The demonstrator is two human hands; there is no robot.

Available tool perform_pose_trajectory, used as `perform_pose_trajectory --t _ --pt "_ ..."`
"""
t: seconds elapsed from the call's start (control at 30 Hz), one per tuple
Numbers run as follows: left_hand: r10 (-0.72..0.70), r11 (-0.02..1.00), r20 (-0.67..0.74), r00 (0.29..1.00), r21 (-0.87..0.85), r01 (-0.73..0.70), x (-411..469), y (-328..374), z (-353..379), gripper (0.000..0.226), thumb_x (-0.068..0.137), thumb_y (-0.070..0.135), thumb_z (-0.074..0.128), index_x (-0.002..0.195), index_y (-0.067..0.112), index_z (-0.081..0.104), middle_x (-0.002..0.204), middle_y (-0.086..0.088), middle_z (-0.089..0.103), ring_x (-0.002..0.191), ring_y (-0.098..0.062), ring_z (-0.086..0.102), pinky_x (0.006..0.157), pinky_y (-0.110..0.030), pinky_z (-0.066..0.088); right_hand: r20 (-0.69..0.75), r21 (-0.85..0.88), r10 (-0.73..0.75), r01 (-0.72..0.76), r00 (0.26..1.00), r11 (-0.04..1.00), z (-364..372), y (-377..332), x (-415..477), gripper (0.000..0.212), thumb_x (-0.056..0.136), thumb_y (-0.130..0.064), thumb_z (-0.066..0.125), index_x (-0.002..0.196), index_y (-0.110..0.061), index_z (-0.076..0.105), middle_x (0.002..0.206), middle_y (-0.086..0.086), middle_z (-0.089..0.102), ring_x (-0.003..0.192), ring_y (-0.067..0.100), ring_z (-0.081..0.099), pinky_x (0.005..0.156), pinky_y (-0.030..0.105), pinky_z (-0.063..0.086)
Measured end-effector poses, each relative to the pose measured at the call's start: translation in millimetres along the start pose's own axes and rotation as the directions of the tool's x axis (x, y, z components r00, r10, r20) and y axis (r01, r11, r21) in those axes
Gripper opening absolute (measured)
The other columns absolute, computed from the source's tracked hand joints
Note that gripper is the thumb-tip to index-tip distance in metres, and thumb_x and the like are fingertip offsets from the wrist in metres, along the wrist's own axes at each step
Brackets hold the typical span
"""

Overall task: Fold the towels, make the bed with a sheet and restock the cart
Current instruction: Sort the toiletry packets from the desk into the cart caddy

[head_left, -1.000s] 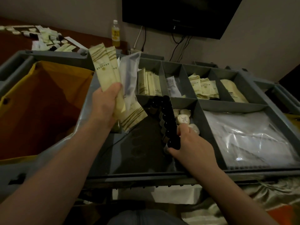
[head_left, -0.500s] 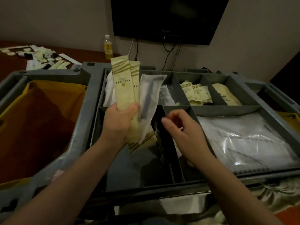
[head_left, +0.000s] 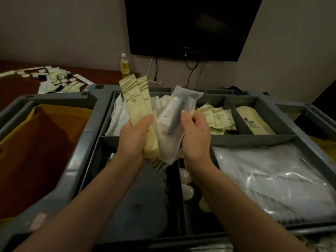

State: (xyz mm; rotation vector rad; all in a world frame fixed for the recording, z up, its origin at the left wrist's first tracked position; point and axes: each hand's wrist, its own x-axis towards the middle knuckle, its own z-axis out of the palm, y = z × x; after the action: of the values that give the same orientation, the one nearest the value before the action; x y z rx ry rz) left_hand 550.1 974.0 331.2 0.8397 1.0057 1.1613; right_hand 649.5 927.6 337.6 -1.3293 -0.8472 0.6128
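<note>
My left hand [head_left: 134, 136] grips a fan of long cream sachets [head_left: 137, 100] with gold stripes, held upright over the grey cart tray [head_left: 252, 138]. Beside them stands a frosted white packet [head_left: 171, 124] with a dark item inside; my right hand [head_left: 195, 131] pinches its right edge with thumb and fingers. Both hands hover above the tray's middle dividers. Small white round soaps [head_left: 187, 191] lie in the narrow compartment below my right wrist.
A yellow laundry bag [head_left: 36, 148] fills the cart's left bin. Back compartments hold cream sachets [head_left: 216, 117] and a cream pouch [head_left: 252, 120]. A clear plastic bundle [head_left: 269, 179] fills the right compartment. Loose toiletries [head_left: 54, 80] lie on the brown table; a bottle [head_left: 125, 67] stands under the wall television [head_left: 189, 26].
My right hand left the black row of items in the tray, rose and took hold of the frosted packet. My left hand moved the sachets right, toward the tray's middle.
</note>
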Motion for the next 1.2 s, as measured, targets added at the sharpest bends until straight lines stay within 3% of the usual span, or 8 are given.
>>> perform_pose_trajectory --t 0.2,0.37,0.47,0.63,0.83,0.93,1.07,1.2 --pt "-0.017 0.997 -0.118 0.993 -0.076 0.008 17 2 12 0.025 0.092 0.024 0.055 0.116 0.018 0.057 0.094 -0.003 0.066 0.083 -0.018 0.065 0.054 -0.028 0.052 -0.115 0.026 0.102 -0.100 0.988 0.995 -24 19 84 0.022 0.101 -0.026 0.040 0.081 -0.016 0.043 0.082 0.002 0.044 0.075 0.013 0.043 0.069 0.028 0.039" --pt "0.012 0.999 -0.202 0.979 -0.039 -0.020 22 4 19 0.025 0.093 0.019 0.054 0.118 0.016 0.055 0.096 -0.004 0.066 0.086 -0.020 0.064 0.061 -0.032 0.049 0.183 -0.597 0.255 -0.099 0.950 0.796 -31 50 176 0.019 0.099 -0.029 0.043 0.094 -0.012 0.048 0.079 0.001 0.049 0.078 0.022 0.049 0.058 0.029 0.035" --pt "0.039 0.999 -0.233 0.972 0.017 -0.036 19 4 20 0.015 0.093 0.017 0.055 0.108 0.017 0.057 0.092 -0.005 0.065 0.082 -0.019 0.064 0.058 -0.032 0.050 0.301 -0.741 0.221 0.081 0.928 0.667 -26 52 180 0.040 0.098 -0.039 0.044 0.129 -0.013 0.043 0.122 0.009 0.052 0.103 0.025 0.053 0.080 0.036 0.045" --pt "0.107 0.984 -0.190 0.976 0.160 -0.077 12 0 20 0.013 0.091 0.013 0.056 0.093 0.026 0.059 0.098 -0.005 0.066 0.090 -0.021 0.065 0.070 -0.037 0.054 0.528 -0.624 0.300 0.123 0.795 0.772 2 8 141 0.061 0.098 -0.058 0.023 0.116 -0.013 0.059 0.115 0.006 0.061 0.104 0.022 0.055 0.088 0.034 0.042" --pt "0.141 0.950 -0.095 0.985 0.294 -0.108 11 3 20 0.015 0.088 0.013 0.061 0.088 0.028 0.059 0.089 0.003 0.068 0.083 -0.014 0.066 0.062 -0.030 0.052 0.704 -0.143 0.420 -0.465 0.573 0.874 -11 -12 127 0.034 0.094 -0.045 0.050 0.107 -0.016 0.063 0.104 0.005 0.070 0.091 0.019 0.068 0.072 0.028 0.056" --pt "0.117 0.939 -0.040 0.992 0.329 -0.098 15 5 28 0.015 0.088 0.014 0.061 0.088 0.028 0.059 0.089 0.003 0.067 0.084 -0.015 0.065 0.064 -0.032 0.052 0.592 -0.068 0.297 -0.321 0.749 0.945 -15 -6 127 0.011 0.096 -0.017 0.053 0.104 -0.018 0.062 0.101 0.003 0.067 0.088 0.014 0.065 0.067 0.023 0.055" --pt "0.041 0.968 -0.045 0.998 0.247 -0.029 27 10 41 0.011 0.091 0.016 0.058 0.089 0.027 0.058 0.098 -0.004 0.066 0.093 -0.026 0.064 0.081 -0.046 0.053 0.166 0.074 0.164 -0.178 0.972 0.981 -57 9 155 0.020 0.096 -0.014 0.053 0.116 -0.012 0.055 0.105 0.003 0.064 0.090 0.015 0.065 0.059 0.019 0.053" --pt "0.024 0.980 -0.011 1.000 0.200 -0.021 33 7 51 0.013 0.093 0.015 0.054 0.103 0.024 0.056 0.101 -0.007 0.064 0.095 -0.027 0.062 0.077 -0.042 0.052 -0.153 -0.195 0.067 -0.097 0.986 0.976 -119 36 180 0.054 0.095 -0.014 0.055 0.142 -0.026 0.032 0.120 -0.004 0.051 0.080 0.007 0.059 0.066 0.028 0.056"
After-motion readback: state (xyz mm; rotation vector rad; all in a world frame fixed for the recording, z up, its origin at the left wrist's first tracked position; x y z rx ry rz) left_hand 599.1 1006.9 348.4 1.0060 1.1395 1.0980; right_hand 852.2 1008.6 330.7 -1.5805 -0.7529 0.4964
